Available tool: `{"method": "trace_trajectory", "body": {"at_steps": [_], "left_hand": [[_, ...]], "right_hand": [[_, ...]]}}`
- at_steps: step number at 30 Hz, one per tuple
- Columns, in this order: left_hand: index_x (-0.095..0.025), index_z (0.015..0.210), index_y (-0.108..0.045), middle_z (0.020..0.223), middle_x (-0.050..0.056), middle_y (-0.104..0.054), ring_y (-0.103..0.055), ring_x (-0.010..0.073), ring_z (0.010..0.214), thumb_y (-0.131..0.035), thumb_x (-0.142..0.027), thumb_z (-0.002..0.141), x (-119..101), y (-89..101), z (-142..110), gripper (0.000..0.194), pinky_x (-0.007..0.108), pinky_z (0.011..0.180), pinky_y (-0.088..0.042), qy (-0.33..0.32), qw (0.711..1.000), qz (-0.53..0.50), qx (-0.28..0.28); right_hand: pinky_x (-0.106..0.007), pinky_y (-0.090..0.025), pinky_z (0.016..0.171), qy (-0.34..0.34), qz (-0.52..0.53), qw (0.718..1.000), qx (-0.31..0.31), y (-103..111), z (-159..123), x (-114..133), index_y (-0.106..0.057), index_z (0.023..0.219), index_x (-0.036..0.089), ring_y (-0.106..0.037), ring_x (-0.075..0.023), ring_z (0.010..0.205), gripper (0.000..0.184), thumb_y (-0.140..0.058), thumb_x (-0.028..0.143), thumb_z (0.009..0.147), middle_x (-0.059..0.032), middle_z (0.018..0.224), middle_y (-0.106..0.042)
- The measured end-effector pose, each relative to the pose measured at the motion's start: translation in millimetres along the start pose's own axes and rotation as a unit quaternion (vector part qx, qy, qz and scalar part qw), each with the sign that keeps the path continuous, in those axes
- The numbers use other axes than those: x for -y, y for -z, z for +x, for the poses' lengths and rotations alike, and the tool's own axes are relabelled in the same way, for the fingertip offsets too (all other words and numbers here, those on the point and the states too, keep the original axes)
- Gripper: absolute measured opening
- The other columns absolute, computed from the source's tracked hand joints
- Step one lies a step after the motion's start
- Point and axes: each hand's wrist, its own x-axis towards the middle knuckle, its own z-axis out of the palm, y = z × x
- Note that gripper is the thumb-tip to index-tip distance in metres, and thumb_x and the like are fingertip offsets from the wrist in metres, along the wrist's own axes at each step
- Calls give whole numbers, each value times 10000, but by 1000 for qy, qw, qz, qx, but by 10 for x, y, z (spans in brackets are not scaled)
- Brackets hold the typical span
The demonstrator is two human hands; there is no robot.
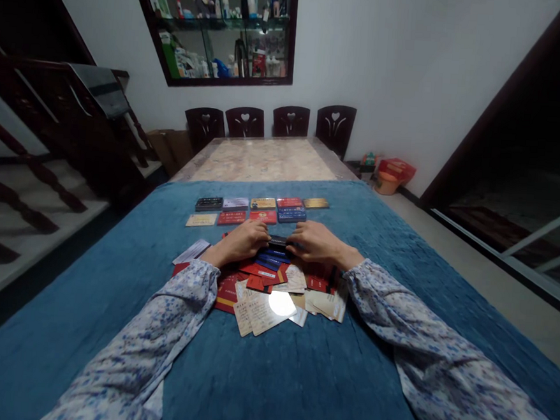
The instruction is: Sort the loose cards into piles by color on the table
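Observation:
My left hand and my right hand face each other over a loose pile of cards. Between their closed fingers are black cards, held at the two ends; how many I cannot tell. Just below lie blue cards, then red cards and cream cards, one with a bright glare spot. More red cards lie partly under both wrists. Beyond my hands, cards are grouped in two rows: black, silver, yellow, blue, red and gold.
A blue cloth covers the near part of the long table, with bare patterned tabletop beyond. Several dark chairs stand at the far end. A stair railing is on the left, an orange bucket on the right floor.

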Motion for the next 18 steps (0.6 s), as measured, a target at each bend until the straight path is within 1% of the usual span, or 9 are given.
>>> {"method": "trace_trajectory", "body": {"at_steps": [4,7,9,11,15,18], "left_hand": [[-171,965,-754,1007,116,-753,-677,223,1003,-506,-163,970,-17,-13,-6,248,374,924,-514,-4,1000,13,-11],[-176,980,-737,1002,106,-745,-671,217,989,-489,-124,952,-12,-26,-14,254,366,903,-508,8,999,22,-26],[-180,967,-727,995,98,-741,-668,212,976,-483,-115,948,-6,-28,-15,252,356,886,-503,17,999,21,-28],[-178,948,-719,974,95,-737,-665,209,947,-482,-122,953,2,-29,-14,243,347,864,-502,25,999,17,-30],[-172,927,-714,929,90,-737,-666,203,884,-520,-109,932,26,-51,-12,204,330,817,-510,34,998,16,-60],[-169,903,-716,901,78,-743,-678,190,850,-550,-76,904,42,-78,-14,189,307,785,-516,27,996,8,-88]], "right_hand": [[-340,-415,797,6,-1,1000,-10,6,-7,8,-761,1001,156,-627,-230,932,268,-522,275,979,-125,943,-752],[-336,-421,789,1,9,1000,-20,-13,-14,-15,-755,1065,166,-630,-233,934,253,-558,227,918,-119,951,-751],[-327,-424,779,-8,21,999,-25,-33,-18,-35,-746,1115,164,-635,-234,944,296,-574,185,876,-123,993,-752],[-320,-425,774,-23,30,999,-28,-55,-18,-50,-740,1141,159,-640,-234,947,323,-570,163,866,-128,1017,-750],[-309,-427,762,-57,38,997,-28,-110,-15,-75,-750,1088,154,-648,-231,930,271,-578,167,878,-129,1000,-748],[-298,-434,763,-61,52,996,-41,-165,-14,-108,-756,1023,158,-650,-224,936,216,-599,155,876,-123,991,-745]]}}
